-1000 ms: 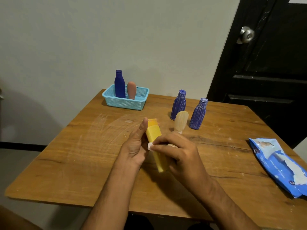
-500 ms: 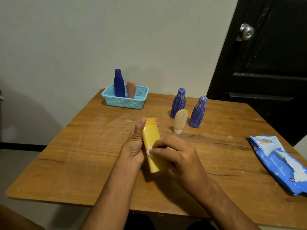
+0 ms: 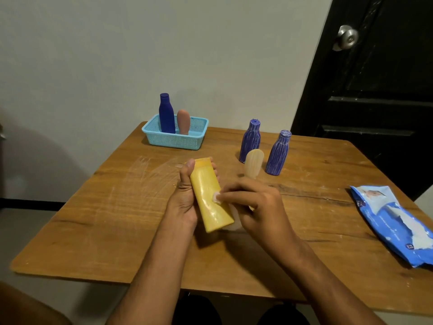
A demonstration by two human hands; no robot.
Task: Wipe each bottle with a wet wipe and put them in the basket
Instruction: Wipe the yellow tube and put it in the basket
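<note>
Left hand [image 3: 185, 198] grip clamped around yellow bottle [image 3: 209, 195], thumb up along its left side, fingertips showing past the cap end. Bottle held tilted above the desk [image 3: 117, 226], cap end away from the person. Right hand [image 3: 255, 207] grip pinched together on a small white wet wipe [image 3: 216, 197], pressed against the bottle's front face about mid-body.

Just behind the right hand: cream bottle [image 3: 253, 161] standing between two blue ribbed bottles, left one [image 3: 250, 140] and right one [image 3: 278, 152], all on the desk, right of centre. Turquoise basket [image 3: 174, 140] at the far left desk edge by the wall, holding a dark blue bottle [image 3: 166, 113] and a pinkish-brown bottle [image 3: 183, 121], both upright, side by side. Blue wipes pack [image 3: 393, 221] lying flat at the right desk edge, well apart from the hands. Black door [image 3: 375, 90] with round metal knob [image 3: 346, 38] behind on the right.
</note>
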